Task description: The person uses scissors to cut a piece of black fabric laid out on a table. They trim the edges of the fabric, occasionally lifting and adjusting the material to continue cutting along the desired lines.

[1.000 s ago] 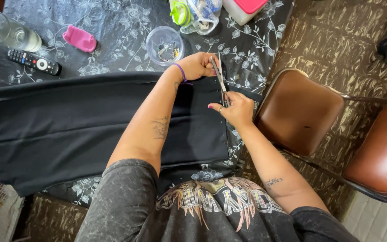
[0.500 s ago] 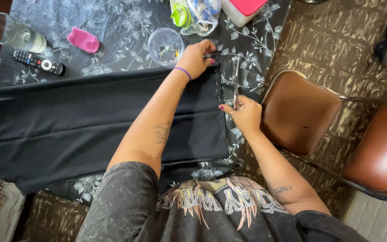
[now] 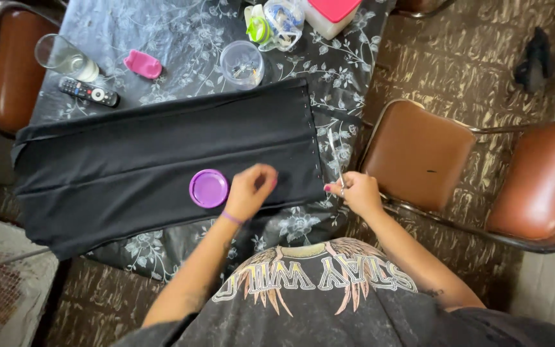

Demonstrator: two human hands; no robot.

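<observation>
Nearest to us, our left hand [image 3: 252,189] rests on the near part of the black fabric [image 3: 162,160], fingers curled loosely together and holding nothing that we can see. Just to its left, very close and perhaps touching the fingers, a round purple lid [image 3: 209,188] lies flat on the fabric.

Our right hand [image 3: 354,191] is off the right end of the fabric, above the flowered tablecloth [image 3: 348,83], with the fingers closed on a thin metal tool, most likely scissors [image 3: 336,160]. Its long axis points away from us, almost parallel to the short right edge of the fabric, and it lies just beside that edge. A row of small pins [image 3: 311,135] follows this same edge. So the right hand is the nearer one to the pinned edge; the left hand is further in on the fabric.

The fabric itself has its long axis going left to right across the table.

Farther away stand a small clear cup [image 3: 241,63], a pink object [image 3: 142,64], a remote control [image 3: 88,92] and a drinking glass [image 3: 65,56]. At the right is a brown chair [image 3: 419,151].
</observation>
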